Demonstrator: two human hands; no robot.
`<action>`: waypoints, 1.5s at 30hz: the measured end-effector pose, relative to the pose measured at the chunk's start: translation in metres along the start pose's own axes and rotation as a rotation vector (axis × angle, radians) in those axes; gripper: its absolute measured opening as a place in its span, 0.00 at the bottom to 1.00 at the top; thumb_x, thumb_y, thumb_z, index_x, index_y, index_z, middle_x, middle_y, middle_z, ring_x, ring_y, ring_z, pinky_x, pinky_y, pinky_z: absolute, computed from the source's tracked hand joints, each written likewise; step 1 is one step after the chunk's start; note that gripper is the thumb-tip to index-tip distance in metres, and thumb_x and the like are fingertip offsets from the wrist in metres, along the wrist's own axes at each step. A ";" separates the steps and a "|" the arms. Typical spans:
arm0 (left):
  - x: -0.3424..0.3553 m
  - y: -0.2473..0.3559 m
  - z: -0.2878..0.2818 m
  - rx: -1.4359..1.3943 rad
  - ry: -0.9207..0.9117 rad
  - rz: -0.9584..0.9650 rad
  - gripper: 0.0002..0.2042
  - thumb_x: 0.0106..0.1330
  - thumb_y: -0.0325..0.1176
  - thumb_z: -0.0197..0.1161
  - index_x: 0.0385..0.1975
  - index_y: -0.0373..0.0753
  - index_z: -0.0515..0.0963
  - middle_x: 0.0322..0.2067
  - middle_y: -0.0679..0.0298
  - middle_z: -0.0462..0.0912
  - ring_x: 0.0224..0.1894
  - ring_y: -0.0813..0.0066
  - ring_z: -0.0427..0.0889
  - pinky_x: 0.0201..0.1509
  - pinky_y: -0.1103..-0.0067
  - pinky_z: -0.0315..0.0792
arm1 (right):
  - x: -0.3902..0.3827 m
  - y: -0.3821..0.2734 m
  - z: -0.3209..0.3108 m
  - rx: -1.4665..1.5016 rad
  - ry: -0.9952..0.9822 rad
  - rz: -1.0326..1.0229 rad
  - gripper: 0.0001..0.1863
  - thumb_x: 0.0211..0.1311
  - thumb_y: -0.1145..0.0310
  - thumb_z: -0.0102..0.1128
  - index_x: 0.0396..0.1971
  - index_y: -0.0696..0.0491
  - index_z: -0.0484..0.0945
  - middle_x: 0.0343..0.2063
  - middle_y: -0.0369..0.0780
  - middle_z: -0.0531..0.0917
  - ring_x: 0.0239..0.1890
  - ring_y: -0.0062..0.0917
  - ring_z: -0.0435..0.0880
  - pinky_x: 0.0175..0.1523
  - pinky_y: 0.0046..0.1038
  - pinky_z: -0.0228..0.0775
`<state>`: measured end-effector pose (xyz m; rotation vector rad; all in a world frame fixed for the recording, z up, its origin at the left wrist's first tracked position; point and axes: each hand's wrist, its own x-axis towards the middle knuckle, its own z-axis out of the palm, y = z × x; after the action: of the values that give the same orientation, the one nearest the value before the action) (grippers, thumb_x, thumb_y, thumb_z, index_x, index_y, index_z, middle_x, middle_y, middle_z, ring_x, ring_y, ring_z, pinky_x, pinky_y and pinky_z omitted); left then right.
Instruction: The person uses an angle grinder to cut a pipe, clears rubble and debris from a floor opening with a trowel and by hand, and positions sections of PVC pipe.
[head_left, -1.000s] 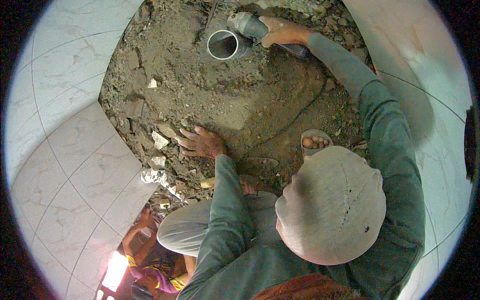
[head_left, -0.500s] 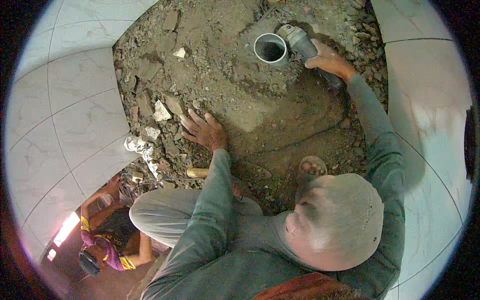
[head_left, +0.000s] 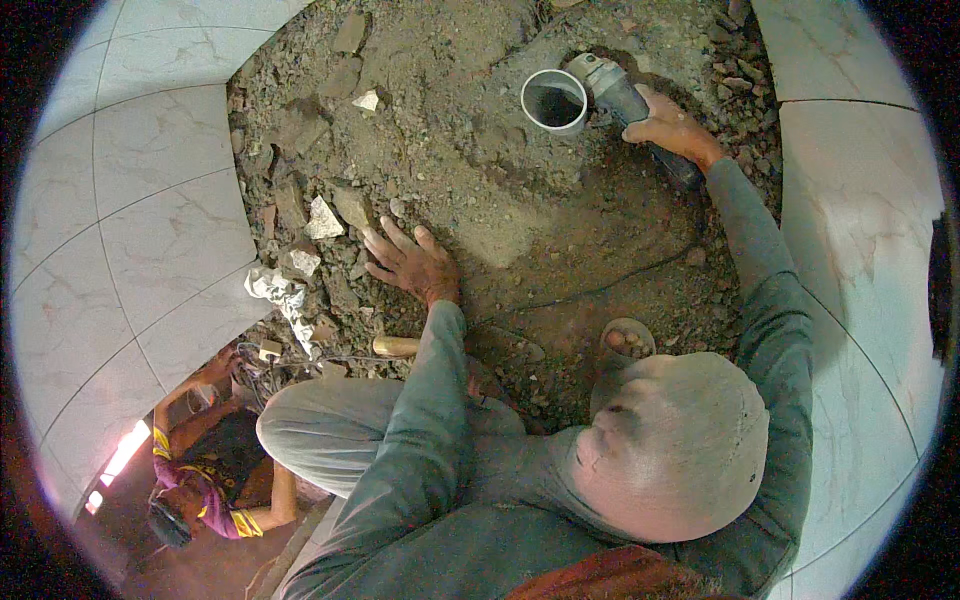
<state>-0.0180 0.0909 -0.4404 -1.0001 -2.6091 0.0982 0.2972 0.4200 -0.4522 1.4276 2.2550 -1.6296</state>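
My right hand (head_left: 668,130) is closed round the dark body of an angle grinder (head_left: 600,78), whose metal head lies on the dirt close against the right side of an upright pipe (head_left: 555,128) with a white rim. My left hand (head_left: 408,258) rests on the rubble with fingers spread, beside white broken tile pieces (head_left: 325,218). A black cord (head_left: 575,300) runs over the soil from the grinder's side. A short yellowish cylinder (head_left: 397,346) lies below my left hand.
Pale tiled floor (head_left: 160,200) borders the dirt pit on both sides. Crumpled white material (head_left: 272,285) lies at its left edge. Another person (head_left: 220,480) works at lower left, arms reaching into rubble. A rounded pale cap-like fabric shape (head_left: 690,450) fills the lower right, above a sandalled foot.
The view has shifted, putting the pipe farther right in the picture. My right hand and the grinder have turned to a steeper slant beside the pipe. My left hand stays spread on the ground.
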 end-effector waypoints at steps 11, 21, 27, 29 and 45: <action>-0.003 -0.004 0.000 -0.045 0.006 0.018 0.31 0.73 0.46 0.53 0.72 0.41 0.57 0.73 0.49 0.51 0.75 0.50 0.50 0.75 0.47 0.40 | -0.006 -0.002 0.013 0.111 0.040 -0.072 0.55 0.49 0.55 0.69 0.71 0.68 0.51 0.66 0.56 0.67 0.64 0.40 0.71 0.68 0.36 0.61; -0.001 -0.008 0.011 -0.015 0.047 -0.003 0.29 0.73 0.48 0.51 0.70 0.42 0.62 0.72 0.46 0.56 0.75 0.51 0.51 0.76 0.49 0.36 | -0.060 -0.018 -0.003 0.149 0.318 -0.159 0.43 0.48 0.58 0.72 0.62 0.63 0.64 0.46 0.46 0.81 0.47 0.35 0.81 0.56 0.37 0.71; -0.004 -0.013 0.000 -0.268 0.179 -0.014 0.25 0.75 0.45 0.52 0.67 0.41 0.67 0.69 0.49 0.64 0.72 0.53 0.60 0.74 0.50 0.46 | -0.123 -0.073 -0.018 0.196 0.387 0.038 0.39 0.46 0.58 0.73 0.58 0.60 0.68 0.45 0.44 0.81 0.46 0.32 0.80 0.55 0.33 0.71; -0.003 -0.011 -0.014 -0.288 0.181 -0.065 0.23 0.75 0.44 0.52 0.66 0.40 0.69 0.67 0.49 0.67 0.71 0.54 0.62 0.74 0.50 0.47 | -0.135 -0.083 -0.018 0.189 0.404 -0.003 0.38 0.45 0.58 0.73 0.56 0.59 0.70 0.44 0.44 0.81 0.44 0.31 0.81 0.51 0.33 0.72; -0.068 0.127 -0.130 -1.641 -0.821 0.088 0.21 0.77 0.47 0.47 0.54 0.36 0.75 0.42 0.54 0.85 0.41 0.57 0.85 0.46 0.67 0.76 | -0.173 -0.135 0.025 0.694 0.348 -0.134 0.22 0.56 0.66 0.67 0.48 0.60 0.73 0.30 0.44 0.85 0.27 0.27 0.86 0.32 0.28 0.81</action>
<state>0.1542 0.1336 -0.3622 -1.6818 -2.9545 -2.3422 0.2968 0.2837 -0.2793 1.8361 2.0550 -2.5564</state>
